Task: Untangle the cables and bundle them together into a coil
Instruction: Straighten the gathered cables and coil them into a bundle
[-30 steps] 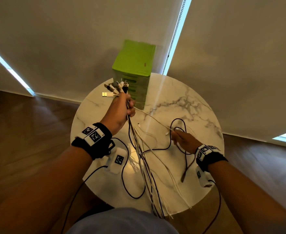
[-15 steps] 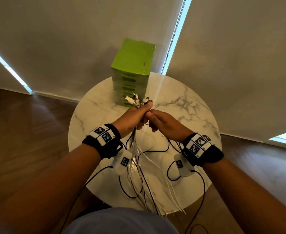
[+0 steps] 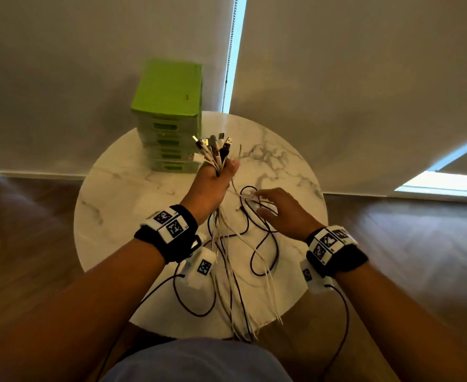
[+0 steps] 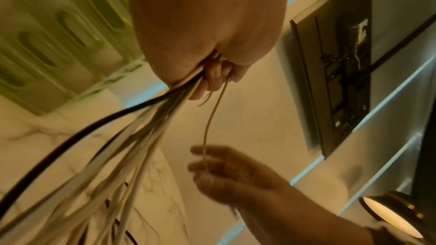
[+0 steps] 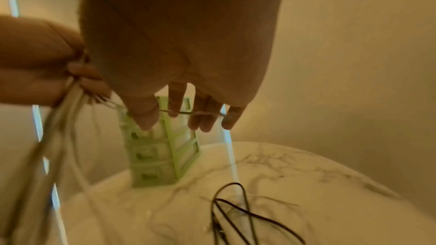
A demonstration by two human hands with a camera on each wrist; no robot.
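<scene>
Where cables [image 3: 228, 260] sprawl, green drawers [image 3: 168, 119] behind.

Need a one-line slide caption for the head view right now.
Left hand grips a bundle of cables plug-ends up over the marble table; right hand reaches toward loose cables.

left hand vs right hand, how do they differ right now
The left hand is raised and grips the cable bundle, plugs fanning above its fist; the right hand sits lower over the table, fingers spread. The left hand holds many cables; the right hand has only one thin white cable across its fingers. Both wear marker wristbands.
</scene>
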